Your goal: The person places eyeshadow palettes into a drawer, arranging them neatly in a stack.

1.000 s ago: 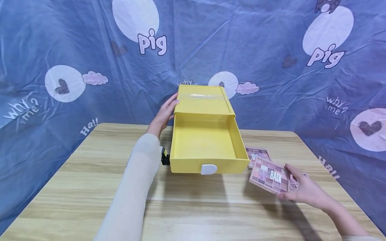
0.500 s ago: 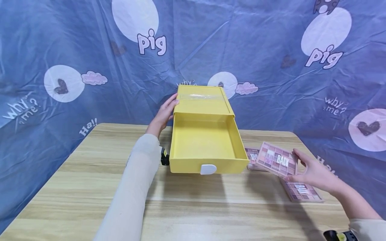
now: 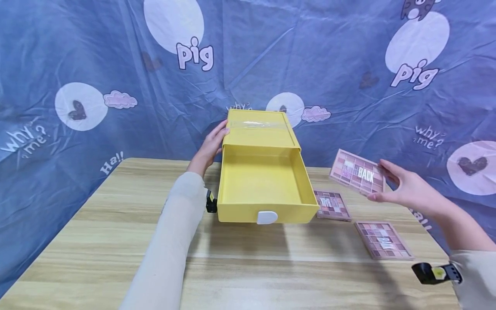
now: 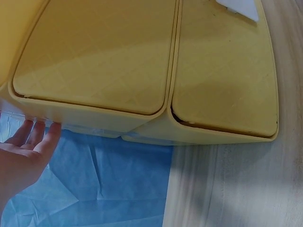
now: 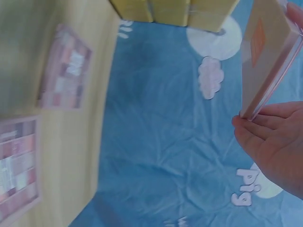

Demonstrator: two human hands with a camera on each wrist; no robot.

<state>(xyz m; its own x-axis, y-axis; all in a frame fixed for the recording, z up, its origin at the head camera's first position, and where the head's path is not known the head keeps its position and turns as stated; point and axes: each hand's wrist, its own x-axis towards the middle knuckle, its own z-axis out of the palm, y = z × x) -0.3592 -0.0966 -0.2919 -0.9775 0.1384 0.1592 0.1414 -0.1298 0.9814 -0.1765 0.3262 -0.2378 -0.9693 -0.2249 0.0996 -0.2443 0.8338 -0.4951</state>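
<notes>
On the wooden table [image 3: 116, 241], a pink palette [image 3: 383, 240] lies nearest, at four o'clock from the yellow drawer box [image 3: 261, 172]; a second palette [image 3: 332, 205] lies beside the open drawer [image 3: 263, 189]. At three o'clock, the right hand [image 3: 407, 189] pinches a third palette [image 3: 357, 172] held up off the table. Farther back, at ten o'clock, the left hand [image 3: 211, 146] presses straight fingers against the box's side.

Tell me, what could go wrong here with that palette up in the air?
The right hand holds the palette only by one edge, tilted, so it could slip and fall onto the table. Heading for the drawer, it might clip the drawer's wall. The left hand only rests against the box, which could slide.
</notes>
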